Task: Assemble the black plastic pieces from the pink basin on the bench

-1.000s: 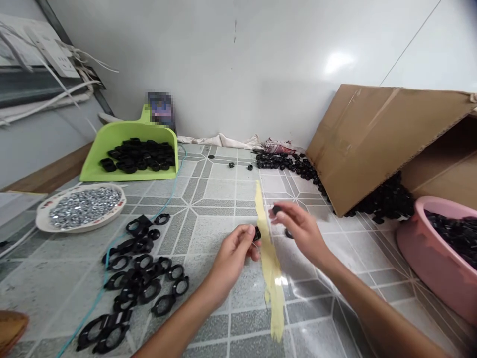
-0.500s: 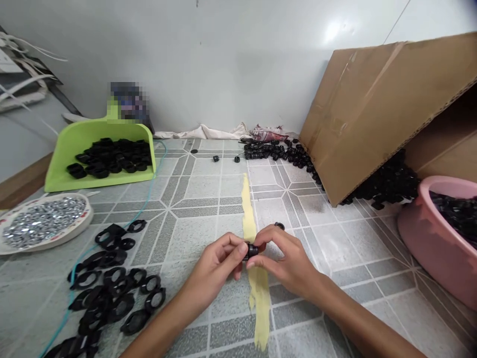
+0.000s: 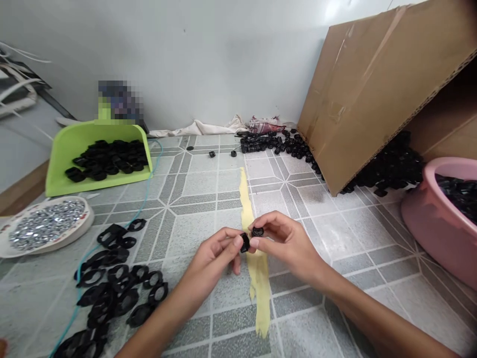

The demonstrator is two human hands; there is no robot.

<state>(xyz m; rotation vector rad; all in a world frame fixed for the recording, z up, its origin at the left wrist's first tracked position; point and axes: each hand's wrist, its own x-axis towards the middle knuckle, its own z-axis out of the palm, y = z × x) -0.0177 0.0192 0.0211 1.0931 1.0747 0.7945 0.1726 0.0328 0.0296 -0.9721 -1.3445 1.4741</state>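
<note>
Between the thumb and fingers of my left hand (image 3: 222, 250) is a small black ring-shaped part (image 3: 244, 242), tilted on edge. My right hand (image 3: 285, 242) pinches a second small black round cap (image 3: 257, 231), its hollow face turned toward me. The two parts are close together, with a narrow gap between them, above a yellow strip (image 3: 257, 283) on the floor. Left of my left forearm lies a loose pile of larger black rings (image 3: 122, 301). Fingertips partly cover both held parts.
At the left stand a green dustpan (image 3: 55, 174) of black parts and a white dish (image 3: 87, 223) of shiny silver pieces. A cardboard box (image 3: 350, 99) leans at the right, small black parts (image 3: 268, 144) spilling beside it. Near it stands a pink tub (image 3: 421, 214). A blue cord (image 3: 146, 191) crosses the floor.
The two black parts, in line against each other before, are now apart. My right hand has turned its cap face-up and risen slightly. The camera view has shifted a little.
</note>
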